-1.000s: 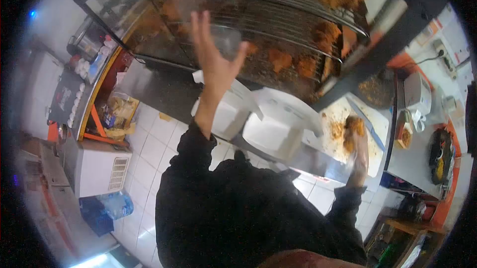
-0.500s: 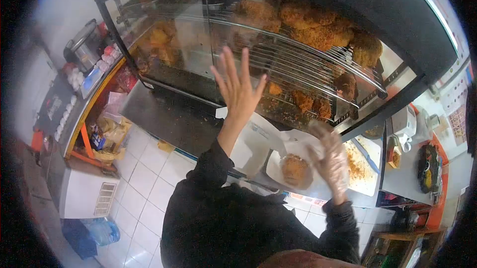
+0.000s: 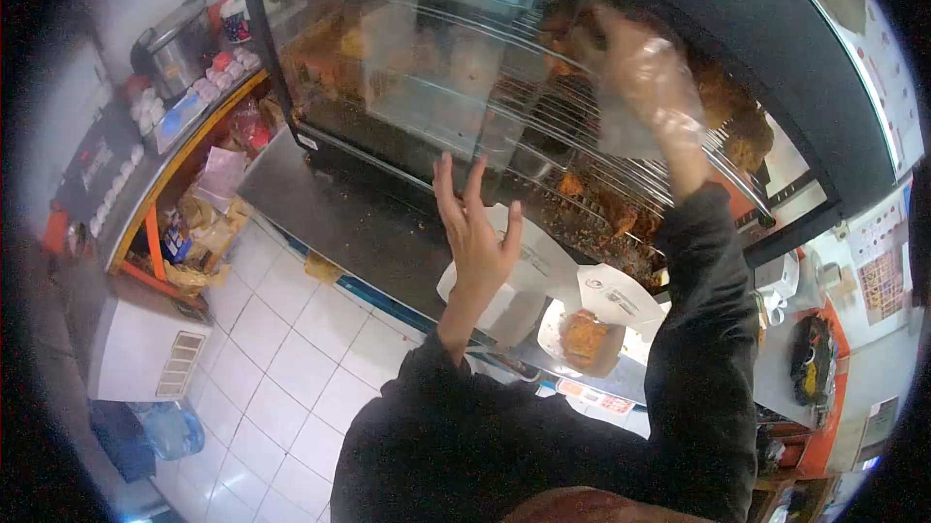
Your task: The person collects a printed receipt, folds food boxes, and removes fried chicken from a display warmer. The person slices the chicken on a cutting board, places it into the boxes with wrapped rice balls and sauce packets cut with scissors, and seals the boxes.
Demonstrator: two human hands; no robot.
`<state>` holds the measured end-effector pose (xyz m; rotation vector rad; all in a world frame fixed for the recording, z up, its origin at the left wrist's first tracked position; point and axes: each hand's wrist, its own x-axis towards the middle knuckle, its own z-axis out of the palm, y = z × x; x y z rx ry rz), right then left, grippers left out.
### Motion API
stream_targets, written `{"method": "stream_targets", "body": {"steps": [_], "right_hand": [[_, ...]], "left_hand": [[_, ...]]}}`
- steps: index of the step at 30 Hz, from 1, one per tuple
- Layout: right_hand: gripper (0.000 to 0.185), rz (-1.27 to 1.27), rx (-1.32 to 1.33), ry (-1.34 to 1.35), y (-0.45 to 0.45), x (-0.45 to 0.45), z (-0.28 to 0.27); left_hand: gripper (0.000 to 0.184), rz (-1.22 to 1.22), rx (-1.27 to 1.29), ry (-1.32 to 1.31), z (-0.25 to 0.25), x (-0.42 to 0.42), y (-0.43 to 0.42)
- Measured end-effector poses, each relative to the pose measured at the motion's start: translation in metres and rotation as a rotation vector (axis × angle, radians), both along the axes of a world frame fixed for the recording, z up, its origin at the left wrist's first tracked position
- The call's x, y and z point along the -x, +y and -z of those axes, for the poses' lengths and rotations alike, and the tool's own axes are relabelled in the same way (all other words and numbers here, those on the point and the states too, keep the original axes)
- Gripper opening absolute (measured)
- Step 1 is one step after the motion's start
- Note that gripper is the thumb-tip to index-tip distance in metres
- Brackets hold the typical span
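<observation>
The left hand (image 3: pixel 477 250) is raised near the middle of the frame, its fingers spread and bare, close to the lower edge of the glass (image 3: pixel 427 87) of a black food cabinet (image 3: pixel 776 48); whether the fingertips touch the glass is hard to tell. The right hand (image 3: pixel 645 72), in a clear plastic glove, reaches into the cabinet at the upper right of centre, above a wire rack (image 3: pixel 606 150). It is blurred, and whether its fingers are closed on anything cannot be told. Browned fried pieces (image 3: pixel 749 140) sit on the rack to the right of that hand, with smaller bits lower down in the cabinet. Below, right of centre, a fried piece (image 3: pixel 585 337) lies in an open white box (image 3: pixel 621 302), whose printed lid is folded back towards the cabinet. A larger white box (image 3: pixel 533 261) stands open just to its left, partly behind the left hand. The dark tabletop (image 3: pixel 339 222) runs along the cabinet's front towards the left. A metal pot (image 3: pixel 175 53) stands in the upper left of the frame, a blue water bottle (image 3: pixel 175 431) at lower left beside the white floor tiles (image 3: pixel 291 368).
</observation>
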<state>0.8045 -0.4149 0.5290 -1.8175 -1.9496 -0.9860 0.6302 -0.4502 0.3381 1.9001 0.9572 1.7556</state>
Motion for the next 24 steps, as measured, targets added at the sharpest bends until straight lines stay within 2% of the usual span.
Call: {"method": "stream_targets", "body": {"steps": [2, 3, 5, 15, 21, 24], "right_hand": [[0.042, 0.195, -0.027, 0.064, -0.005, 0.001, -0.007], [0.042, 0.193, -0.021, 0.052, -0.009, 0.002, -0.009], [0.042, 0.245, -0.044, 0.226, -0.015, 0.002, -0.012], [0.049, 0.172, 0.084, 0.01, -0.002, 0.035, -0.035], [0.049, 0.107, 0.132, 0.031, 0.054, 0.018, -0.044], [0.049, 0.124, 0.129, 0.087, 0.059, 0.011, -0.049]], "left_hand": [[0.054, -0.027, 0.028, -0.008, 0.007, 0.015, 0.001], [0.052, -0.048, 0.056, -0.003, 0.01, 0.021, 0.001], [0.047, -0.09, 0.079, -0.027, 0.01, 0.028, 0.004], [0.029, 0.02, 0.038, 0.05, 0.007, 0.024, -0.009], [0.024, 0.147, 0.068, 0.075, 0.008, 0.024, -0.017], [0.023, 0.132, 0.095, 0.081, 0.014, 0.029, -0.016]]}}
